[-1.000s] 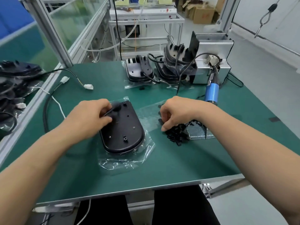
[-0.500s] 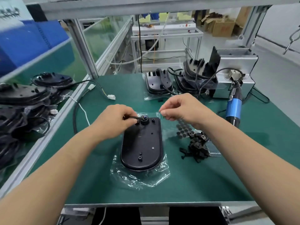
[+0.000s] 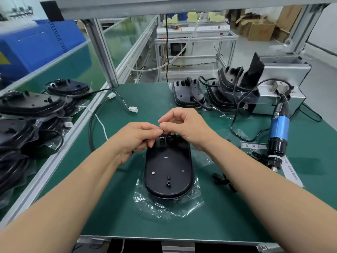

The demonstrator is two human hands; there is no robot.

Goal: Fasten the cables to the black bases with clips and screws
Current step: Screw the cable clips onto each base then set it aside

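Both grips are closed at the far end of the black base on the table. The left hand curls round the cable, and the right hand pinches a small dark piece just above it, a clip by my judgement. No screw looks driven yet, and the electric screwdriver lies untouched, well apart. Seating the clip and screwing it remain, as do the stacked bases beyond.
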